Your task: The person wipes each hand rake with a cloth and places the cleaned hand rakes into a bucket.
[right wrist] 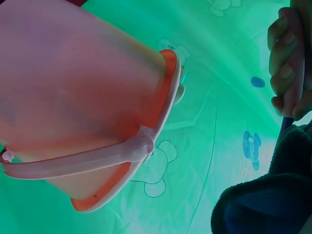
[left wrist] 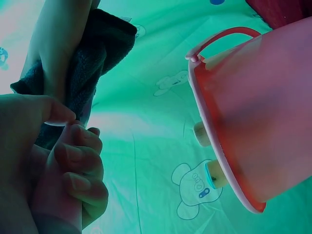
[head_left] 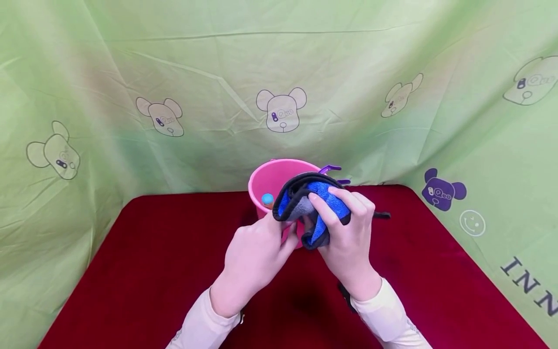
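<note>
Both hands hold a blue and grey cloth with a black hem just above the red table, in front of a pink bucket. My right hand wraps its fingers over the top of the cloth. My left hand pinches the cloth's lower left edge. In the left wrist view the left hand's curled fingers press against the dark cloth, with the bucket to the right. The right wrist view has the bucket, its handle and a fold of cloth.
A blue-capped item stands inside the bucket, and its capped end shows at the rim. Something purple sticks out behind the bucket. A black strap lies on the red tablecloth. Green printed sheeting hangs all round.
</note>
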`<state>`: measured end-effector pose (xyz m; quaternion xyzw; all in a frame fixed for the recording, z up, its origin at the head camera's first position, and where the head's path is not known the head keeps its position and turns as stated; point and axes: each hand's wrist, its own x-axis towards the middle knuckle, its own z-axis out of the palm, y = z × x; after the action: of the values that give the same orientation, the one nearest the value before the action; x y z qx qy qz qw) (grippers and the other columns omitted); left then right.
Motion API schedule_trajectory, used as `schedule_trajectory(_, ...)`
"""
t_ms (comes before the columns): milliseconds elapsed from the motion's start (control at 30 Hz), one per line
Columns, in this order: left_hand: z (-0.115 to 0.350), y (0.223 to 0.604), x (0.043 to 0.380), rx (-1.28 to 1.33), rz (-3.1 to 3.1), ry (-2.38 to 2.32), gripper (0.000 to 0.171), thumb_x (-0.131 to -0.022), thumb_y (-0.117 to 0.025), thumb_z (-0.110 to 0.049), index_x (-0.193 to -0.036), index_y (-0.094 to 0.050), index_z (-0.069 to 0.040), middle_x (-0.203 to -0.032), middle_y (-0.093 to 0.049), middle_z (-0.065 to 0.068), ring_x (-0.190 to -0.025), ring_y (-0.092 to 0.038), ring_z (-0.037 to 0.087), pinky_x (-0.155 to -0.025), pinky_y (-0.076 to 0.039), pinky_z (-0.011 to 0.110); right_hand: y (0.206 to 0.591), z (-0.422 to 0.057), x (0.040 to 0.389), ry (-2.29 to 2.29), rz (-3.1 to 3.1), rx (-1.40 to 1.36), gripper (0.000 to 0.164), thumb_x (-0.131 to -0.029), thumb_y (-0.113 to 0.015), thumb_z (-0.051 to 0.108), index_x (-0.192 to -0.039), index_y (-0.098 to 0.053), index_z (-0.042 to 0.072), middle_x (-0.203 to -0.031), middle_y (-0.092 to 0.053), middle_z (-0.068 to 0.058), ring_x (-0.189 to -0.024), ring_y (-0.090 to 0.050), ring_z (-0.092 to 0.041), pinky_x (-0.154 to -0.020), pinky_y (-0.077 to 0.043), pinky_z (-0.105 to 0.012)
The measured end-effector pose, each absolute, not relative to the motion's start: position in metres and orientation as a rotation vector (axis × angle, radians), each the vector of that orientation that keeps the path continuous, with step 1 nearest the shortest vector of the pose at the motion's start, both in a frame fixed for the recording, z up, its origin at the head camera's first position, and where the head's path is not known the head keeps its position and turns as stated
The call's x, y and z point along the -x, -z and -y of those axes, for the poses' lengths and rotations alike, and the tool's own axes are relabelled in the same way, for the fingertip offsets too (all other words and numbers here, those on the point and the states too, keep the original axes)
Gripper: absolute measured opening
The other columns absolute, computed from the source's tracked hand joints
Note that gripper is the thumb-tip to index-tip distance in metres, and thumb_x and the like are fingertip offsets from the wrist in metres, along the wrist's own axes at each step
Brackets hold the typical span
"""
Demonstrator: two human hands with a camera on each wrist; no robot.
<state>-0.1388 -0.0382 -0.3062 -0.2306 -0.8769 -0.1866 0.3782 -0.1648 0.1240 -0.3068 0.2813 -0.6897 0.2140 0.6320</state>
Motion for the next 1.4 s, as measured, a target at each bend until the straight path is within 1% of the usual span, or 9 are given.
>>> schedule_trajectory(300,0.035,0.307,0.141,0.609,2.180,0.442,0.020,-0.086,-0.064,-0.027,-0.096,-0.062,-0.010,-0.054,-0.063,-0.002,-0.041,-0.051,0.011,-0.033,-0.044,0.029,0.305,-0.128,0.166,-0.515,1.593,-0.621,0.026,-0.090,-0.064,0.030,-0.108,-0.066,0.011,-0.114,-0.053,-0.025,-0.096,-0.050,-0.044,-0.071,-0.044,-0.057)
schedule_trajectory(600,0.034,0.308,0.142,0.616,2.173,0.424,0.022,-0.089,-0.062,-0.027,-0.101,-0.061,-0.009,-0.051,-0.061,-0.002,-0.040,-0.049,0.010,-0.031,-0.040,0.026,0.305,-0.130,0.168,-0.550,1.621,-0.614,0.027,-0.090,-0.064,0.031,-0.110,-0.066,0.012,-0.114,-0.053,-0.026,-0.096,-0.050,-0.045,-0.071,-0.047,-0.056)
schedule_trajectory(667,0.034,0.308,0.142,0.610,2.161,0.407,0.025,-0.088,-0.063,-0.028,-0.102,-0.062,-0.007,-0.053,-0.064,-0.002,-0.041,-0.052,0.010,-0.030,-0.040,0.026,0.305,-0.132,0.170,-0.551,1.613,-0.602,0.027,-0.090,-0.065,0.031,-0.109,-0.067,0.012,-0.113,-0.054,-0.027,-0.096,-0.050,-0.046,-0.070,-0.047,-0.056)
schedule_trajectory(833,0.033,0.309,0.140,0.595,2.140,0.365,0.036,-0.086,-0.066,-0.029,-0.108,-0.065,-0.001,-0.066,-0.075,0.000,-0.045,-0.059,0.009,-0.030,-0.043,0.026,0.302,-0.140,0.174,-0.565,1.625,-0.542,0.028,-0.090,-0.064,0.032,-0.110,-0.067,0.013,-0.115,-0.053,-0.027,-0.099,-0.050,-0.045,-0.073,-0.044,-0.057)
schedule_trajectory(1067,0.033,0.310,0.139,0.592,2.147,0.354,0.037,-0.086,-0.066,-0.030,-0.109,-0.064,-0.001,-0.063,-0.072,-0.001,-0.042,-0.054,0.008,-0.029,-0.041,0.025,0.301,-0.143,0.175,-0.551,1.635,-0.539,0.029,-0.089,-0.065,0.032,-0.111,-0.068,0.013,-0.116,-0.054,-0.026,-0.100,-0.051,-0.045,-0.073,-0.044,-0.058)
schedule_trajectory(1267,0.033,0.310,0.140,0.596,2.144,0.346,0.038,-0.087,-0.065,-0.030,-0.110,-0.065,0.000,-0.065,-0.074,0.000,-0.044,-0.057,0.009,-0.029,-0.042,0.025,0.301,-0.144,0.177,-0.533,1.596,-0.538,0.027,-0.089,-0.065,0.032,-0.108,-0.069,0.013,-0.113,-0.055,-0.025,-0.097,-0.052,-0.044,-0.071,-0.044,-0.058)
schedule_trajectory(1400,0.033,0.310,0.140,0.597,2.153,0.348,0.038,-0.087,-0.064,-0.030,-0.110,-0.065,0.000,-0.065,-0.074,-0.001,-0.042,-0.055,0.008,-0.029,-0.040,0.025,0.302,-0.145,0.179,-0.514,1.570,-0.543,0.026,-0.090,-0.065,0.032,-0.106,-0.069,0.013,-0.112,-0.056,-0.023,-0.096,-0.053,-0.043,-0.070,-0.044,-0.058)
